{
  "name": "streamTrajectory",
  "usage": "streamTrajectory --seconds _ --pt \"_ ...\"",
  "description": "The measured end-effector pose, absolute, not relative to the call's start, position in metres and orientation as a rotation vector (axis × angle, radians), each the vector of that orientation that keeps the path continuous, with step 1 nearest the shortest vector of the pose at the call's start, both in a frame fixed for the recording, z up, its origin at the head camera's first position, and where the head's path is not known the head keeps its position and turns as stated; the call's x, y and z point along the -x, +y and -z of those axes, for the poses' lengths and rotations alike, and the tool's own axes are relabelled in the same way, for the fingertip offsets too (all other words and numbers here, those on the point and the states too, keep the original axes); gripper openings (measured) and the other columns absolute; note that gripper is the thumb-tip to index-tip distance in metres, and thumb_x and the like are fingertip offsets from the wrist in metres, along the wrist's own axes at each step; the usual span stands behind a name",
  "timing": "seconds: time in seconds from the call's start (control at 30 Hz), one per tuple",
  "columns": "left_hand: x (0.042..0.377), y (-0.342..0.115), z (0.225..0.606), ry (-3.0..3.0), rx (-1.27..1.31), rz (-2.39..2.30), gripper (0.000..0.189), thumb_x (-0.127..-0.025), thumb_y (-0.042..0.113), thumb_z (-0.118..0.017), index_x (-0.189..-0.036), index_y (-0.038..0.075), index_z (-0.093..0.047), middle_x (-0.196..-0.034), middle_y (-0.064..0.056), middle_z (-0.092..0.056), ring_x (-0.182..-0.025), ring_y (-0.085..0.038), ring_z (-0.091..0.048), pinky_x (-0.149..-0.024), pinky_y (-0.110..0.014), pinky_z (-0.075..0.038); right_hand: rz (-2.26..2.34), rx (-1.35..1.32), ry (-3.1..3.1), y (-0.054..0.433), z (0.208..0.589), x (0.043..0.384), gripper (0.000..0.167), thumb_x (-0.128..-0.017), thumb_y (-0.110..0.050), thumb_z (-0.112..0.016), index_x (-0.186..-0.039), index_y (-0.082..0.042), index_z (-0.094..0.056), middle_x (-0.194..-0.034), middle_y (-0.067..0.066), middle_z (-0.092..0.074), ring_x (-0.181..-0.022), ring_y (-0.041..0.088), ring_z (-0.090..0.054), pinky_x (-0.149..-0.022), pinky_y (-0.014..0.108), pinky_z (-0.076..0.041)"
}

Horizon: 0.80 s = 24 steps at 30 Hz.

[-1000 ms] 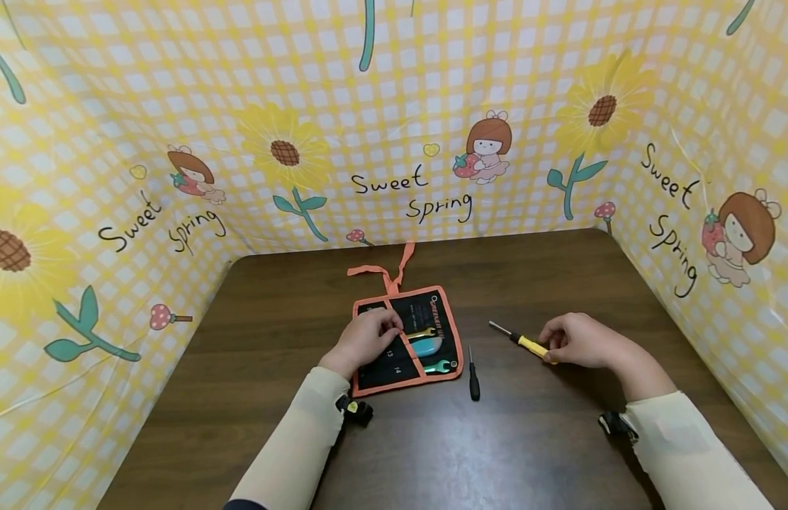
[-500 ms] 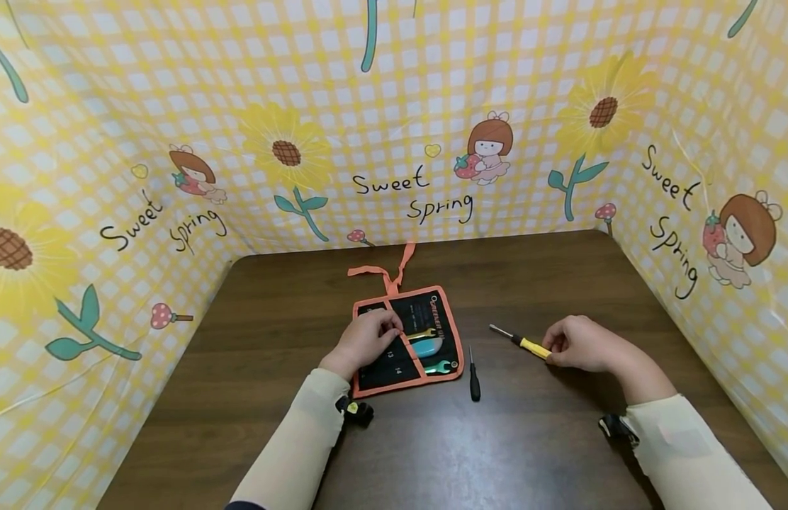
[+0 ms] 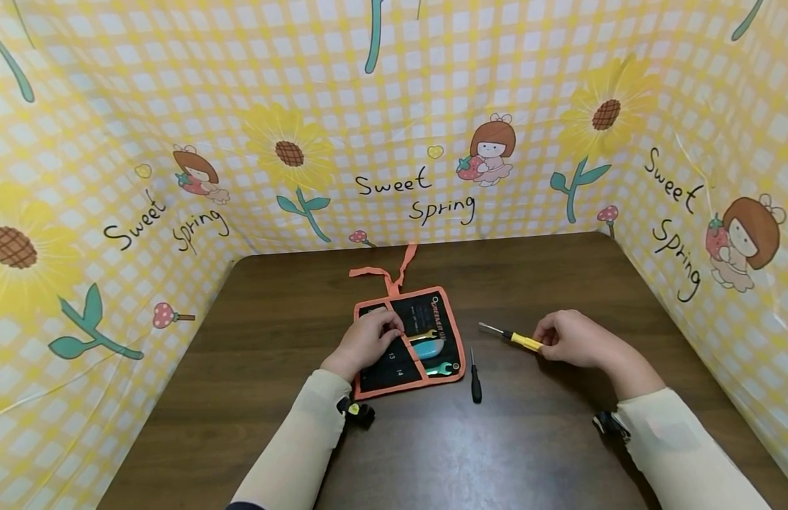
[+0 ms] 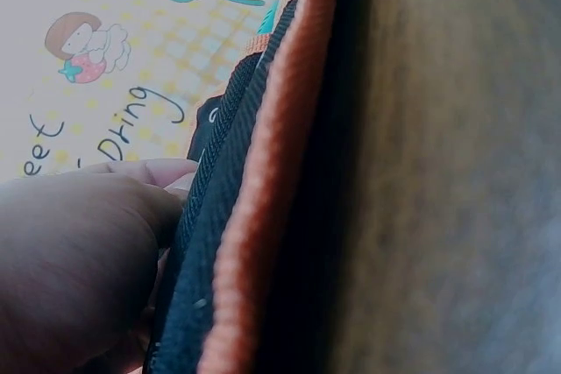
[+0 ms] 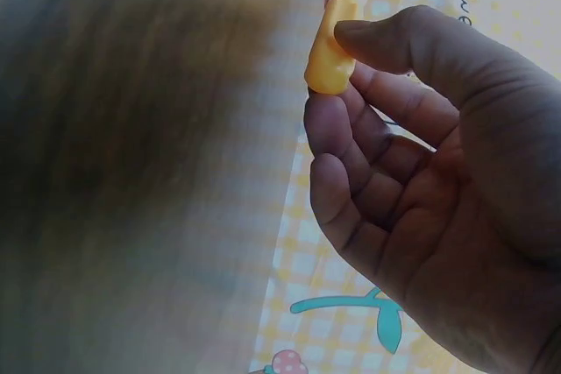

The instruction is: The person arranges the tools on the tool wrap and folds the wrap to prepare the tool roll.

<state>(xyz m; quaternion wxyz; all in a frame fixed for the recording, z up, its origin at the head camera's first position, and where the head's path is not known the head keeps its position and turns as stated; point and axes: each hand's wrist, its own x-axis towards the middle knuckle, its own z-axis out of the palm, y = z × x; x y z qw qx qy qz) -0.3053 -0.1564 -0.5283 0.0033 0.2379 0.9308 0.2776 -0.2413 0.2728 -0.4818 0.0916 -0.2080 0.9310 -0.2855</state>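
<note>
A black tool pouch point(image 3: 384, 379) with orange edging lies unfolded on the table. My left hand point(image 3: 366, 340) rests over it, thumb and fingers pinching the orange-trimmed pocket edge near the middle. Heads of a yellow wrench point(image 3: 424, 336) and a green wrench point(image 3: 441, 369) stick out of the pockets, with a light-blue rounded tool point(image 3: 428, 348) between them. To the right, my right hand point(image 3: 574, 340) pinches the end of a screwdriver point(image 3: 525, 342) with a yellow handle, its shaft pointing left toward the pouch. In the right wrist view the thumb presses on the yellow handle point(image 5: 333, 50).
A small black screwdriver point(image 3: 475, 386) lies on the brown wooden table point(image 3: 445, 453), just right of the pouch. Orange ties point(image 3: 394, 280) stretch from the pouch's far edge toward the back. A yellow checked cloth point(image 3: 394, 127) walls in the back and both sides.
My right hand has lifted the yellow screwdriver slightly and brought it a little left, toward the pouch. The left hand keeps its place on the pocket edge.
</note>
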Motion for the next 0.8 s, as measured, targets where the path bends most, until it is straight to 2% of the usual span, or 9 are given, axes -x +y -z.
streamTrajectory --seconds 0.2,0.8 --pt "0.305 -0.157 0.529 2.92 -0.76 -0.858 0.005 -0.103 0.024 -0.07 -0.099 0.028 -0.072 -0.098 0.01 -0.058 -0.086 -0.012 -0.057 -0.08 -0.034 -0.05 0.839 0.653 2.797 0.265 0.48 0.248 0.011 -0.087 -0.004 -0.082 -0.09 -0.013 -0.076 -0.079 -0.005 -0.063 -0.071 0.013 -0.057 -0.065 0.031 -0.05" --pt "0.306 -0.157 0.531 2.933 -0.789 -0.865 0.007 -0.104 0.024 -0.069 -0.099 0.029 -0.071 -0.1 0.011 -0.058 -0.086 -0.011 -0.057 -0.08 -0.035 -0.05 0.85 0.715 2.858 0.246 0.48 0.266 0.009 -0.089 -0.004 -0.081 -0.093 -0.011 -0.078 -0.084 -0.004 -0.062 -0.074 0.013 -0.057 -0.067 0.032 -0.051"
